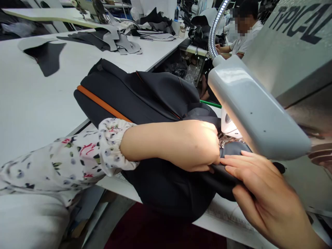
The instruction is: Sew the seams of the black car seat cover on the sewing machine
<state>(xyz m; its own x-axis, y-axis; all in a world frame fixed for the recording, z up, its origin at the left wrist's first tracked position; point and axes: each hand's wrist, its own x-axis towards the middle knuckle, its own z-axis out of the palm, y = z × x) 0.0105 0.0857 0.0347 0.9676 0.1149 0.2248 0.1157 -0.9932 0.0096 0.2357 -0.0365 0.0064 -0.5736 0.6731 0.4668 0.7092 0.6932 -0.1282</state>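
Observation:
A large black cover with an orange stripe [103,103] lies bunched over the sewing machine's bed. My left hand [195,143] is closed on the cover close to the presser foot [223,141], its fingertips mostly hidden beneath the hand. My right hand [259,180] lies with fingers stretched out over the cover's edge, just right of the left fingertips. Both hands are beside the lit needle area of the sewing machine [301,45], and the needle itself is hidden behind the lamp and the left hand.
A grey lamp [254,107] on a flexible metal neck hangs over the sewing spot. Cut black and grey pieces [114,39] lie on the white table [31,100] at the left. Another person [242,34] sits at the back right. Another sewing machine [89,8] stands far left.

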